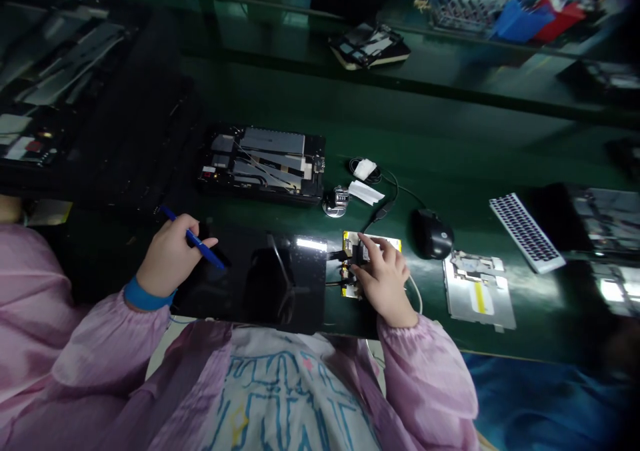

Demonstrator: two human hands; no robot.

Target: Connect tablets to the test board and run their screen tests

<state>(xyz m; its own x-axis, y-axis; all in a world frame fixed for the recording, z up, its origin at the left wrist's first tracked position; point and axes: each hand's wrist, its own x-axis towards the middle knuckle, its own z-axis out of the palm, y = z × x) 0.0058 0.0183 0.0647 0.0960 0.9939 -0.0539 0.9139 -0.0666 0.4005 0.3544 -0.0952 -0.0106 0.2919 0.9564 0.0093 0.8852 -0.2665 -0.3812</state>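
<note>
Left hand (170, 257) grips a blue pen (203, 245) above the black tablet (250, 281); right hand (383, 281) pinches a black connector (357, 254) on the yellow board (347, 241) just right of the tablet.

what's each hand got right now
Left hand: closed, holding a blue pen.
Right hand: on a yellow circuit board, can't tell if gripping.

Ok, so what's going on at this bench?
Someone in a pink smock is working at a green bench. Their left hand grips a blue pen at the edge of a black panel. Their right hand is on a small yellow-edged circuit board cabled to that panel. A mouse and keyboard lie to the right.
</note>
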